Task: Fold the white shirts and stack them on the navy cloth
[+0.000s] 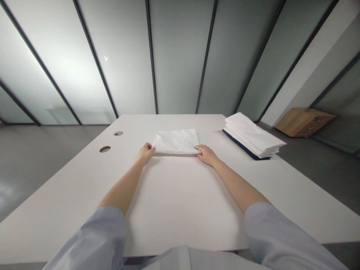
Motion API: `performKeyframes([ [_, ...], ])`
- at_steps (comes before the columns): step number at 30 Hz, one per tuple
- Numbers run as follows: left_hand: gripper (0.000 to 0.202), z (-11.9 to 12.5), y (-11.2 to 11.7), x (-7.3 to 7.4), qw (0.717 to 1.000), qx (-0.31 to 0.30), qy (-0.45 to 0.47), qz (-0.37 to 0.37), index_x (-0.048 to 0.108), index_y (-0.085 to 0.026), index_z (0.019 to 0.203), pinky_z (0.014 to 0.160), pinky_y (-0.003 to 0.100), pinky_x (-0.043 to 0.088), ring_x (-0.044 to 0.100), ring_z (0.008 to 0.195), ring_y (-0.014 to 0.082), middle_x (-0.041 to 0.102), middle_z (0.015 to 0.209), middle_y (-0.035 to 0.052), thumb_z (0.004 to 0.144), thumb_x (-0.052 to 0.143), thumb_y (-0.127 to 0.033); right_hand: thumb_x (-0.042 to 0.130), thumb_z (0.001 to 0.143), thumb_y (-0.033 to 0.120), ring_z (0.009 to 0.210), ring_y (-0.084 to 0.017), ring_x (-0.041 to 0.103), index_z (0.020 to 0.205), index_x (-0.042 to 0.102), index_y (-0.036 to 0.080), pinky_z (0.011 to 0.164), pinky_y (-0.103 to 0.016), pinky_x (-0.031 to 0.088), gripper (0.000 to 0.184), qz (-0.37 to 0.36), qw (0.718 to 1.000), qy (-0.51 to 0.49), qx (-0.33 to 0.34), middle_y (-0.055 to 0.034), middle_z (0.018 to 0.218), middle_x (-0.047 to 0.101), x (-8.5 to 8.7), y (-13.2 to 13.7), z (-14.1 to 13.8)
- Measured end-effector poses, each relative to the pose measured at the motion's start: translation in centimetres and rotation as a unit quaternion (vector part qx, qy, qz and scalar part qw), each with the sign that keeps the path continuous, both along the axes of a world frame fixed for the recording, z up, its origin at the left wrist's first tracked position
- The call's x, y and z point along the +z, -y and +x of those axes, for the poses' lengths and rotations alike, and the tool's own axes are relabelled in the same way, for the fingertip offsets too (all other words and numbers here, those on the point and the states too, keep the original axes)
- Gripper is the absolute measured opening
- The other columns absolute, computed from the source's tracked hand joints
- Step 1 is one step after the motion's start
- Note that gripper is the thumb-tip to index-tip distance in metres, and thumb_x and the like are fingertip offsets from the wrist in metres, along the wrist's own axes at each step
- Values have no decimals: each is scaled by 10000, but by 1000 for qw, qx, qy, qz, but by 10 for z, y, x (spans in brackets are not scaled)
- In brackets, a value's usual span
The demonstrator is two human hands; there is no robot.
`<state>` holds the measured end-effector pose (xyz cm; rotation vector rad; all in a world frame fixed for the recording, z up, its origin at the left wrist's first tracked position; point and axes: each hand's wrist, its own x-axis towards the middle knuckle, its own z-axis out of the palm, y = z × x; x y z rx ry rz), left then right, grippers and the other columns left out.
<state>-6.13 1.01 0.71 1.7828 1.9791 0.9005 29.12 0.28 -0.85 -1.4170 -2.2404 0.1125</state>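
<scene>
A folded white cloth [176, 141] lies in the middle of the white table [180, 195]. My left hand [145, 152] is closed on the cloth's near left corner, pinching it. My right hand [206, 153] rests at the near right corner, its fingers pressed on the cloth's edge. Both forearms reach forward from light blue sleeves.
A stack of folded white cloths [253, 135] on a dark blue one sits at the table's far right. Two round cable holes [105, 149] are at the far left. A wooden cabinet [305, 122] stands on the floor to the right. Frosted glass panels rise behind.
</scene>
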Motion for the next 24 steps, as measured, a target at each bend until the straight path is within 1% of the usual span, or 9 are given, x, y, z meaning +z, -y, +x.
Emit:
performKeyframes([
  [3, 205, 0, 0, 0, 1000, 15, -14, 10, 604, -202, 892, 718, 292, 437, 625, 843, 216, 687, 886, 63, 766, 562, -359, 563, 748, 94, 1128, -234, 563, 1195, 642, 213, 1022, -380, 407, 470, -1, 1000, -2, -4, -78, 1223, 640, -1, 0, 0],
  [8, 145, 0, 3, 1, 995, 39, -89, 32, 660, -209, 797, 739, 310, 448, 649, 866, 242, 718, 858, 82, 762, 535, -274, 562, 750, 96, 1119, -227, 569, 1197, 640, 192, 1015, -367, 416, 463, 11, 1000, 14, 1, -81, 1215, 646, -2, -1, -1],
  [10, 167, -1, 1, 1, 994, 48, -74, 59, 667, -205, 779, 755, 320, 455, 652, 869, 247, 720, 844, 90, 770, 509, -257, 563, 752, 99, 1119, -227, 571, 1195, 642, 188, 1007, -358, 424, 459, 16, 1000, 19, -2, -81, 1216, 647, -1, -1, -1],
  [11, 179, -1, -1, 0, 995, 52, -41, 76, 668, -199, 787, 757, 320, 461, 654, 861, 242, 719, 833, 89, 773, 500, -258, 563, 755, 102, 1120, -227, 572, 1192, 644, 189, 1001, -355, 428, 453, 17, 1000, 22, -5, -80, 1215, 648, -1, 0, -1],
  [13, 211, -2, -6, -2, 990, 54, 73, 106, 663, -181, 817, 734, 310, 479, 656, 814, 222, 709, 797, 79, 779, 481, -282, 558, 774, 122, 1115, -231, 580, 1179, 653, 192, 983, -353, 441, 422, 19, 999, 26, -22, -77, 1210, 654, 1, 1, -2],
  [16, 254, -1, -12, -6, 956, 34, 267, 117, 647, -151, 843, 673, 289, 498, 641, 727, 190, 682, 732, 55, 738, 512, -338, 551, 807, 161, 1089, -233, 602, 1147, 675, 213, 954, -351, 457, 366, 21, 998, 28, -61, -65, 1184, 672, 4, 2, -1],
  [18, 291, -1, -13, -8, 941, 6, 321, 106, 643, -145, 864, 649, 276, 492, 624, 697, 175, 669, 718, 36, 674, 574, -354, 555, 810, 171, 1078, -227, 610, 1132, 686, 235, 947, -343, 459, 354, 22, 997, 28, -73, -48, 1167, 684, 6, 3, -1],
  [21, 278, -2, -12, -10, 962, -17, 262, 74, 643, -161, 839, 608, 259, 455, 599, 667, 167, 643, 686, 6, 612, 612, -318, 565, 802, 177, 1076, -227, 616, 1128, 694, 243, 944, -336, 460, 357, 20, 996, 28, -83, -39, 1161, 691, 7, 4, -2],
  [24, 130, -3, -10, -10, 991, 17, 128, 42, 620, -178, 675, 597, 268, 420, 591, 664, 185, 610, 614, 7, 640, 577, -295, 571, 803, 198, 1070, -235, 625, 1132, 700, 247, 937, -333, 464, 357, 16, 994, 27, -105, -39, 1164, 693, 8, 4, -4],
])
